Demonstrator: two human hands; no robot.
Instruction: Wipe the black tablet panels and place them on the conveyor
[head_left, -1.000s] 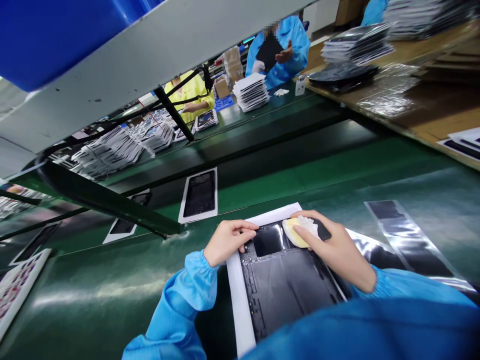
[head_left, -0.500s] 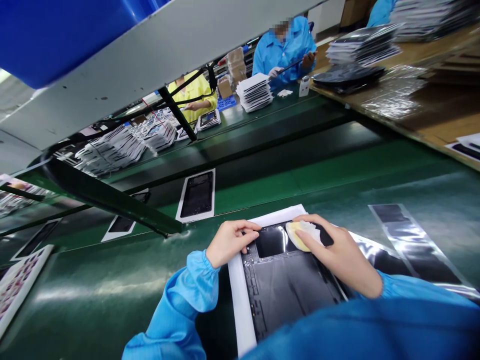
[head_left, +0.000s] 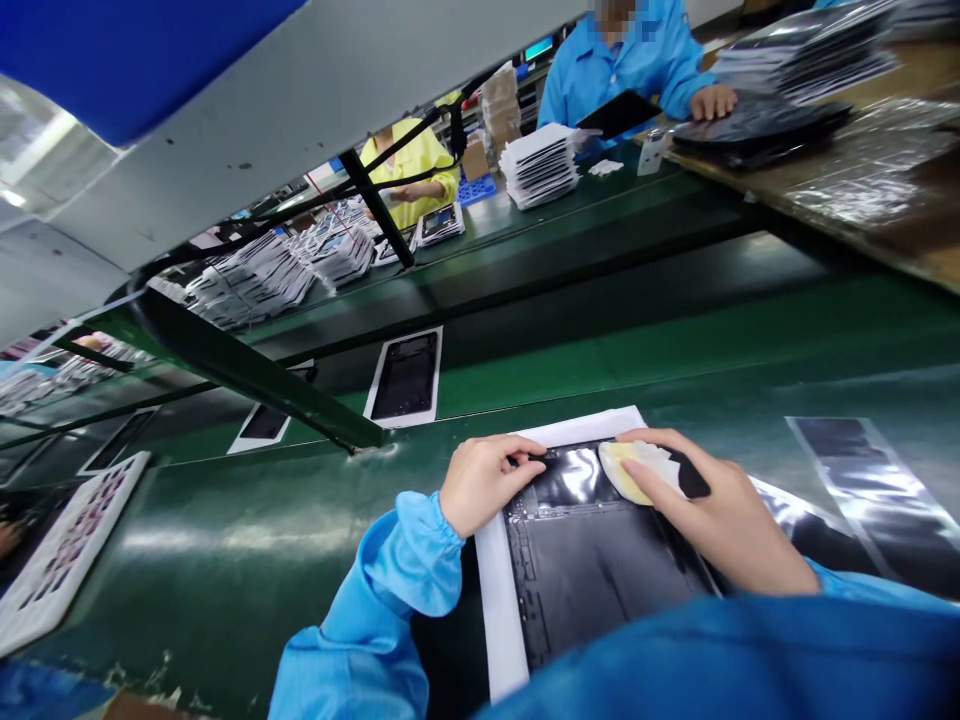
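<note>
A black tablet panel (head_left: 600,560) lies on a white sheet (head_left: 501,610), with small parts along its left border and a shiny dark rectangle (head_left: 574,474) near its far end. My left hand (head_left: 487,482) is closed in a pinch at the panel's far left corner; the exact grip under the fingertips is hidden. In my right hand (head_left: 712,505), a folded white and yellowish wiping cloth (head_left: 637,472) is held between thumb and fingers. The cloth rests on the panel's far right part, beside the shiny rectangle.
More panels on white sheets (head_left: 405,378) lie along the green conveyor (head_left: 562,370). Clear film strips (head_left: 862,480) lie at right. A green metal post (head_left: 255,370) slants down at left, near a white tray (head_left: 75,550). Across the line, a co-worker in blue (head_left: 622,70) stands by stacked sheets (head_left: 538,165).
The whole view has shifted, so my hands and the panel appear farther right. The cloth stays in my right hand. Across the line, the co-worker's hand has moved onto a dark stack.
</note>
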